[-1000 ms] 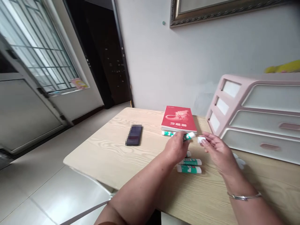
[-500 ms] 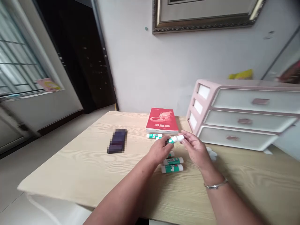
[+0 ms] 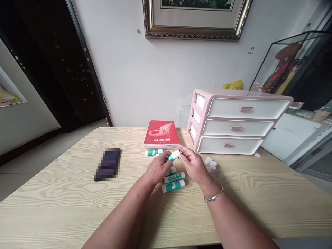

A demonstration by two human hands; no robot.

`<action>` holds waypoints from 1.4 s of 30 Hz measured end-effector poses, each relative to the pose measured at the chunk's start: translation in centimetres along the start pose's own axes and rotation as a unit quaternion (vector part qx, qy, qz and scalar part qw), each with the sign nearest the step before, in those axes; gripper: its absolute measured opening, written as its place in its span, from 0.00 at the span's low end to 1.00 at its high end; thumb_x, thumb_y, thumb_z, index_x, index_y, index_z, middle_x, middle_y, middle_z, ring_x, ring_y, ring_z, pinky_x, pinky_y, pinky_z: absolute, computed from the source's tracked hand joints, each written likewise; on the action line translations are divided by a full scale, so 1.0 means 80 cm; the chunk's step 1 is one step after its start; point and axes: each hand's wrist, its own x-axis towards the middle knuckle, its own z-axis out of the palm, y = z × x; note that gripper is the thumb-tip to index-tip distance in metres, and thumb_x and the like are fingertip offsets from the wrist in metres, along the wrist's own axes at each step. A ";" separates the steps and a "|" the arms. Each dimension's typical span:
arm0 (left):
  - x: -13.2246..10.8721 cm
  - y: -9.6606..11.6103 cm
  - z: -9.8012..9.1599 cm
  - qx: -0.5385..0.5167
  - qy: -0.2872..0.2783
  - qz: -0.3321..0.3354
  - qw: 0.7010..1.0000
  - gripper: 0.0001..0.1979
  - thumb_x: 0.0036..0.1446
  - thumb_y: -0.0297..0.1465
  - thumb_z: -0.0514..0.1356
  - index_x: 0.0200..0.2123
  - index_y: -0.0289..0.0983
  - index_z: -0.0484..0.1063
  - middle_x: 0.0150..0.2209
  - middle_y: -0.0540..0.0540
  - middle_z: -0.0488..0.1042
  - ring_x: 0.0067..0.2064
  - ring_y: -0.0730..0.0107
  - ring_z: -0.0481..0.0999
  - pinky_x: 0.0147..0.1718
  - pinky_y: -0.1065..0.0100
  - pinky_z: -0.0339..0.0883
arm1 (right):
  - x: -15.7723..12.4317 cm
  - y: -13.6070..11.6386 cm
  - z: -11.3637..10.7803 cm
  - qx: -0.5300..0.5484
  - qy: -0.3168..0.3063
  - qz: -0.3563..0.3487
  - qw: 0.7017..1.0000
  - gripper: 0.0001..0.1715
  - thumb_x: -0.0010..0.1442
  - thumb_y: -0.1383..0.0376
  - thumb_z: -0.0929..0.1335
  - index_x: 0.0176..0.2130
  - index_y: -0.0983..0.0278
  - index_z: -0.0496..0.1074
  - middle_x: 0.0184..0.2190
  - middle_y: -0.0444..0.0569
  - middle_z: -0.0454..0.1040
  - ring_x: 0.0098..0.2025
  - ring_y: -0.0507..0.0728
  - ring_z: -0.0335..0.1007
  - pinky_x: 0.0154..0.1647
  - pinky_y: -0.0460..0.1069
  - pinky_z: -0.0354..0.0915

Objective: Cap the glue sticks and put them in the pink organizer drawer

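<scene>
Both hands meet over the middle of the wooden table (image 3: 64, 193) on one green and white glue stick (image 3: 173, 156). My left hand (image 3: 157, 168) grips its green body. My right hand (image 3: 193, 164) pinches its white capped end. Under my hands lie several more glue sticks (image 3: 173, 185) side by side. Another glue stick (image 3: 153, 152) rests against the front edge of a red book (image 3: 162, 133). A few loose white caps (image 3: 210, 164) lie to the right of my right hand.
A pink three-drawer organiser (image 3: 233, 124) stands at the back right, all drawers closed. A dark blurred flat object (image 3: 108, 164) lies to the left. A framed picture (image 3: 195, 17) hangs on the wall, and a glass case (image 3: 293, 65) is at the far right.
One second ago my right hand held a white cap apart from the stick; now it is on the stick's end, closed with my left. The view has swung to the right.
</scene>
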 end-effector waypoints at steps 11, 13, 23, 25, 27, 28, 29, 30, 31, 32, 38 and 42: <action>0.001 -0.001 0.001 -0.121 0.005 -0.040 0.992 0.06 0.51 0.31 0.53 0.29 0.38 0.69 0.23 0.53 0.66 0.26 0.72 0.62 0.26 0.71 0.53 | -0.005 -0.013 0.014 -0.017 -0.016 -0.022 0.999 0.23 0.67 0.59 0.65 0.59 0.59 0.72 0.55 0.52 0.76 0.54 0.58 0.73 0.55 0.54 0.70; 0.002 -0.004 0.002 -0.159 0.004 -0.040 0.987 0.09 0.55 0.35 0.53 0.27 0.37 0.68 0.22 0.53 0.65 0.26 0.72 0.62 0.25 0.70 0.53 | -0.006 -0.013 0.015 -0.007 -0.021 -0.012 1.000 0.25 0.66 0.58 0.66 0.61 0.58 0.69 0.56 0.52 0.75 0.51 0.58 0.75 0.52 0.53 0.71; -0.002 -0.001 -0.005 -0.216 0.045 -0.054 0.974 0.29 0.61 0.54 0.50 0.17 0.38 0.59 0.14 0.53 0.59 0.19 0.76 0.56 0.22 0.69 0.51 | -0.002 -0.003 -0.004 0.050 0.143 0.047 0.987 0.21 0.66 0.53 0.66 0.53 0.62 0.71 0.39 0.50 0.78 0.32 0.53 0.69 0.38 0.50 0.68; -0.003 0.001 -0.006 -0.231 0.053 -0.066 0.969 0.29 0.61 0.53 0.51 0.16 0.39 0.59 0.12 0.53 0.57 0.17 0.77 0.54 0.21 0.69 0.50 | -0.001 -0.005 -0.003 0.059 0.155 0.058 0.984 0.20 0.65 0.53 0.66 0.50 0.62 0.72 0.35 0.48 0.77 0.29 0.52 0.67 0.36 0.49 0.67; -0.002 0.001 -0.007 -0.265 0.071 -0.079 0.958 0.28 0.60 0.51 0.51 0.15 0.39 0.59 0.11 0.54 0.56 0.16 0.77 0.53 0.19 0.69 0.49 | -0.001 -0.009 -0.001 0.056 0.152 0.062 0.985 0.20 0.65 0.53 0.66 0.49 0.62 0.73 0.33 0.46 0.75 0.28 0.51 0.67 0.34 0.48 0.66; -0.001 0.000 -0.008 -0.286 0.080 -0.082 0.951 0.28 0.60 0.50 0.50 0.14 0.40 0.59 0.11 0.54 0.55 0.15 0.77 0.53 0.19 0.69 0.49 | -0.001 -0.010 0.000 0.052 0.149 0.062 0.985 0.19 0.65 0.52 0.66 0.48 0.62 0.73 0.32 0.46 0.75 0.28 0.51 0.66 0.33 0.48 0.66; 0.001 -0.002 -0.008 -0.307 0.089 -0.085 0.944 0.27 0.59 0.49 0.50 0.14 0.40 0.58 0.10 0.54 0.54 0.15 0.77 0.52 0.18 0.69 0.48 | -0.002 -0.010 0.000 0.047 0.146 0.061 0.986 0.19 0.66 0.53 0.66 0.48 0.62 0.73 0.32 0.45 0.75 0.28 0.51 0.66 0.33 0.48 0.66; 0.003 -0.004 -0.009 -0.326 0.097 -0.088 0.936 0.26 0.59 0.48 0.50 0.14 0.40 0.57 0.10 0.54 0.54 0.14 0.77 0.51 0.17 0.70 0.47 | -0.002 -0.010 0.000 0.043 0.143 0.060 0.987 0.19 0.66 0.53 0.65 0.48 0.62 0.73 0.31 0.45 0.74 0.27 0.51 0.66 0.33 0.48 0.65; 0.005 -0.007 -0.010 -0.344 0.105 -0.090 0.929 0.25 0.59 0.47 0.50 0.14 0.41 0.56 0.10 0.54 0.53 0.14 0.77 0.50 0.16 0.70 0.46 | -0.002 -0.010 0.000 0.039 0.141 0.059 0.988 0.19 0.66 0.53 0.65 0.48 0.63 0.73 0.30 0.45 0.74 0.27 0.51 0.66 0.32 0.47 0.65; 0.007 -0.009 -0.011 -0.358 0.110 -0.092 0.923 0.24 0.58 0.47 0.49 0.14 0.41 0.56 0.11 0.55 0.53 0.14 0.78 0.50 0.15 0.70 0.46 | -0.002 -0.009 -0.001 0.036 0.139 0.059 0.988 0.19 0.67 0.53 0.65 0.48 0.63 0.73 0.30 0.45 0.74 0.27 0.51 0.66 0.32 0.47 0.65; 0.011 -0.016 -0.017 -0.358 0.131 -0.103 0.919 0.21 0.57 0.45 0.48 0.16 0.41 0.56 0.12 0.55 0.54 0.14 0.77 0.50 0.15 0.70 0.45 | -0.001 -0.005 -0.005 0.042 0.148 0.067 0.986 0.19 0.67 0.52 0.64 0.47 0.63 0.73 0.28 0.44 0.73 0.26 0.51 0.66 0.31 0.47 0.65; 0.008 -0.016 -0.022 -0.334 0.148 -0.115 0.924 0.21 0.57 0.46 0.49 0.17 0.41 0.57 0.12 0.55 0.54 0.14 0.76 0.50 0.16 0.69 0.46 | 0.001 0.000 -0.010 0.047 0.165 0.069 0.983 0.20 0.67 0.51 0.64 0.47 0.62 0.73 0.27 0.44 0.73 0.26 0.51 0.66 0.31 0.47 0.65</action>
